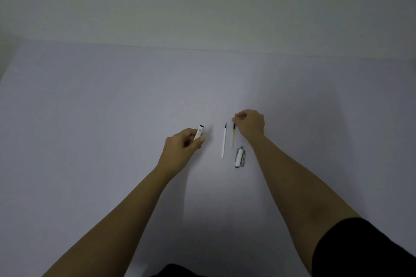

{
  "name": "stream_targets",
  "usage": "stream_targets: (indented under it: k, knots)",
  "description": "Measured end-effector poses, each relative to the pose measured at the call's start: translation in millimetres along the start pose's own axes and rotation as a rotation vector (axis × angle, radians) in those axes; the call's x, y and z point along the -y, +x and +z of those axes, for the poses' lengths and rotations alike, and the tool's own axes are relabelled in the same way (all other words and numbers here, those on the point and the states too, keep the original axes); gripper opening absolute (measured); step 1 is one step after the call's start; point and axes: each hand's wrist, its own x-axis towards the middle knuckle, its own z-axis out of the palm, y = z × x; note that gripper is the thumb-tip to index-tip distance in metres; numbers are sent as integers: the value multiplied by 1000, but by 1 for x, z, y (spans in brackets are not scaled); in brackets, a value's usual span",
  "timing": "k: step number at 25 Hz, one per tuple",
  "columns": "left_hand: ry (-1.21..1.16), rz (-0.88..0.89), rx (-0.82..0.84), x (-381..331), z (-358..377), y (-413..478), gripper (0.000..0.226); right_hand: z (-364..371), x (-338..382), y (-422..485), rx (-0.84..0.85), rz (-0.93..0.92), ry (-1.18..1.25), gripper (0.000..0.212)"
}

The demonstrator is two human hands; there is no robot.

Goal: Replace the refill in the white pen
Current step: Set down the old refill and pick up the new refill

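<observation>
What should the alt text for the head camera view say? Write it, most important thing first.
Two bare hands work over a pale table: the left hand grips a white pen barrel, the right hand pinches a thin refill. A white refill and pen cap lie between them.

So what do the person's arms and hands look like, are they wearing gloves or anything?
No gloves: the left hand and the right hand are both bare, with no rings, watch or bracelet visible. Both forearms are uncovered too. The only clothing in view is a black short sleeve on the right upper arm, plus a bit of dark fabric at the bottom edge of the picture.
</observation>
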Motion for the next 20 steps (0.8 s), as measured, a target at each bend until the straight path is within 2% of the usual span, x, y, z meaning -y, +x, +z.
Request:
stream_targets:
  k: [9, 14, 20]
  knots:
    - [-3, 11, 5, -3, 10, 6, 12, 0, 7, -13, -63, -16, -16, 23]
    - [12, 36, 10, -9, 15, 6, 17, 15, 19, -37, 34, -164, -231, 22]
    - [35, 37, -57, -1, -2, 1, 10, 31, 33, -46, 64, -88, -399, 15]
